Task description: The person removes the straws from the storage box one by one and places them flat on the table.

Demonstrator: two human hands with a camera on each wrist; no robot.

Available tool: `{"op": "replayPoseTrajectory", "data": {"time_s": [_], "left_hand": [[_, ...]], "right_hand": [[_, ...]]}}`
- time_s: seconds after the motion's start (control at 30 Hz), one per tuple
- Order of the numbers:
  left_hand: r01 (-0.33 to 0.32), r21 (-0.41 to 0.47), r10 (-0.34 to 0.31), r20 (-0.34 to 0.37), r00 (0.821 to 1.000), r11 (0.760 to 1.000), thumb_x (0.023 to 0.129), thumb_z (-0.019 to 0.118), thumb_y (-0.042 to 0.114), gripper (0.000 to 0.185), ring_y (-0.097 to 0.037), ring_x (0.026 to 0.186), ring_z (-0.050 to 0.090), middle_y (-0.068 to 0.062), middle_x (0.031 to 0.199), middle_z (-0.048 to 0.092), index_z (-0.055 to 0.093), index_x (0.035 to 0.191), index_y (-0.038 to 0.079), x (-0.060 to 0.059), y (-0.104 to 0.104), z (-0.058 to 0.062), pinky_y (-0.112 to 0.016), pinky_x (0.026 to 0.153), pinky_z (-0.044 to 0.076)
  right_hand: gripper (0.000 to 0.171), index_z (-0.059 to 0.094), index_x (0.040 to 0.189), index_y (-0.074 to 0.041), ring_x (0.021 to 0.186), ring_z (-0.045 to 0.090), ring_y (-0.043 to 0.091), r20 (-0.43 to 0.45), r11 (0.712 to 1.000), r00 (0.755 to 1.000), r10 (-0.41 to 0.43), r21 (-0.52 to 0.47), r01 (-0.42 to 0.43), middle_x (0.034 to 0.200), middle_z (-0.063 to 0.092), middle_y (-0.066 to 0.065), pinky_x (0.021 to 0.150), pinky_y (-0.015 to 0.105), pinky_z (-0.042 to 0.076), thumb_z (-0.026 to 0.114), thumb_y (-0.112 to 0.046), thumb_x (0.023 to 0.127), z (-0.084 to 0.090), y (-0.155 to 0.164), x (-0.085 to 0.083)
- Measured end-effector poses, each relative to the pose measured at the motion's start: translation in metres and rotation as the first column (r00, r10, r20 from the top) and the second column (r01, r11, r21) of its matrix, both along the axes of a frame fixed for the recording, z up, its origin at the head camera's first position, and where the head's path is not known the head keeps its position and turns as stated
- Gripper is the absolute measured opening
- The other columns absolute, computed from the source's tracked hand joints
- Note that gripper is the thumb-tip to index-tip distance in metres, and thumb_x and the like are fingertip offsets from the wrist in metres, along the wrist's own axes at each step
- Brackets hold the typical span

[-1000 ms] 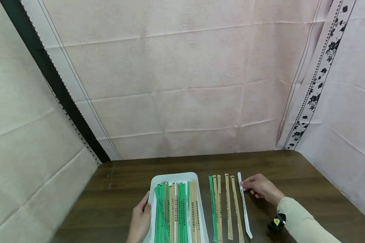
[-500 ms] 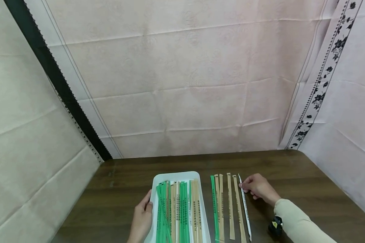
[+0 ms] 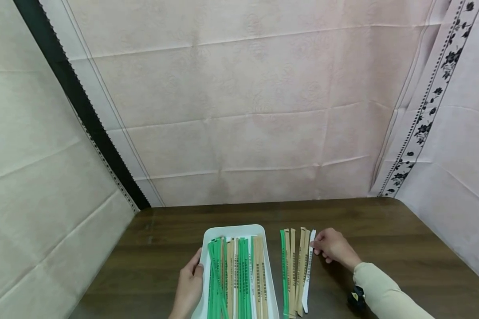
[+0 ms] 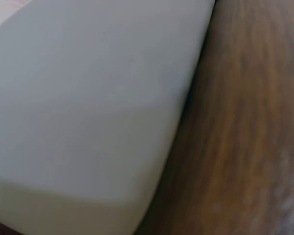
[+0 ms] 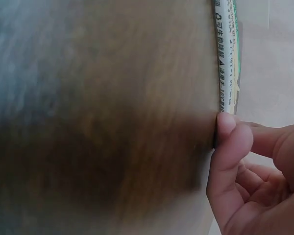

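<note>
A white straw in a printed paper sleeve (image 3: pixel 306 279) is pinched near its far end between the thumb and forefinger of my right hand (image 3: pixel 333 248). In the right wrist view, the printing on that white straw (image 5: pixel 225 58) runs up from the fingertips. It lies right alongside several tan wrapped straws (image 3: pixel 292 270), with a green wrapped straw (image 3: pixel 284 266) at the row's left end. My left hand (image 3: pixel 189 283) grips the left side of a white tray (image 3: pixel 235 230). Only the tray's wall (image 4: pixel 88 98) shows in the left wrist view; the left fingers are hidden there.
Inside the tray lie several green straws (image 3: pixel 244 274), tan straws (image 3: pixel 229 270) and white straws, roughly parallel, one green straw slanting across the left. The brown wooden table (image 3: pixel 163 266) ends at a pale cloth backdrop (image 3: pixel 263 110), with cloth sides left and right.
My right hand has drawn the white straw left, up against the tan straws, whose gaps have narrowed. My left hand stays on the tray; the head view has shifted slightly.
</note>
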State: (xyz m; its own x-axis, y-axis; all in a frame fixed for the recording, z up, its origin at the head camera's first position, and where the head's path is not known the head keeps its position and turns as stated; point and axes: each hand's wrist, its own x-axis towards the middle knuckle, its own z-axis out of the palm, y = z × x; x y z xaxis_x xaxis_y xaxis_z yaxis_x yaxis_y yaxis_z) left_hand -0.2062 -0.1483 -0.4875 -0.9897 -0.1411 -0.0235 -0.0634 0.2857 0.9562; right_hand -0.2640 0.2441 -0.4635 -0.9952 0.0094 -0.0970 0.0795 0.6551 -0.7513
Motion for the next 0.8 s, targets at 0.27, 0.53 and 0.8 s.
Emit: {"op": "replayPoseTrajectory", "data": {"time_s": [0.27, 0.53, 0.8], "left_hand": [[0.001, 0.017, -0.001, -0.006, 1.0, 1.0, 0.111, 0.036, 0.005, 0.052, -0.045, 0.15, 0.038, -0.027, 0.164, 0.037, 0.034, 0.163, 0.001, 0.001, 0.001, 0.001, -0.063, 0.118, 0.038], [-0.01, 0.017, 0.01, -0.006, 1.0, 1.0, 0.111, 0.037, 0.005, 0.052, -0.044, 0.15, 0.037, -0.026, 0.164, 0.038, 0.035, 0.163, 0.002, 0.002, 0.003, 0.002, -0.063, 0.119, 0.036], [-0.014, 0.038, 0.014, -0.005, 1.0, 0.999, 0.111, 0.037, 0.006, 0.052, -0.043, 0.151, 0.036, -0.025, 0.165, 0.037, 0.035, 0.163, 0.002, 0.002, 0.002, 0.003, -0.063, 0.119, 0.035]], "right_hand": [[0.018, 0.074, 0.098, 0.001, 0.061, 0.056, 0.018, -0.023, 0.999, 0.999, 0.033, -0.035, -0.034, 0.078, 0.065, 0.007, 0.051, 0.033, 0.055, 0.058, -0.004, 0.105, -0.001, -0.007, -0.001], [0.017, 0.071, 0.108, 0.002, 0.063, 0.057, 0.02, -0.051, 0.998, 0.997, 0.055, -0.023, -0.057, 0.084, 0.065, 0.009, 0.053, 0.034, 0.056, 0.057, -0.007, 0.107, 0.009, -0.009, 0.0], [0.023, 0.069, 0.119, 0.004, 0.062, 0.062, 0.022, -0.081, 0.983, 0.991, 0.107, -0.137, -0.118, 0.09, 0.069, 0.015, 0.052, 0.036, 0.057, 0.059, -0.014, 0.108, 0.047, -0.044, 0.01]]}}
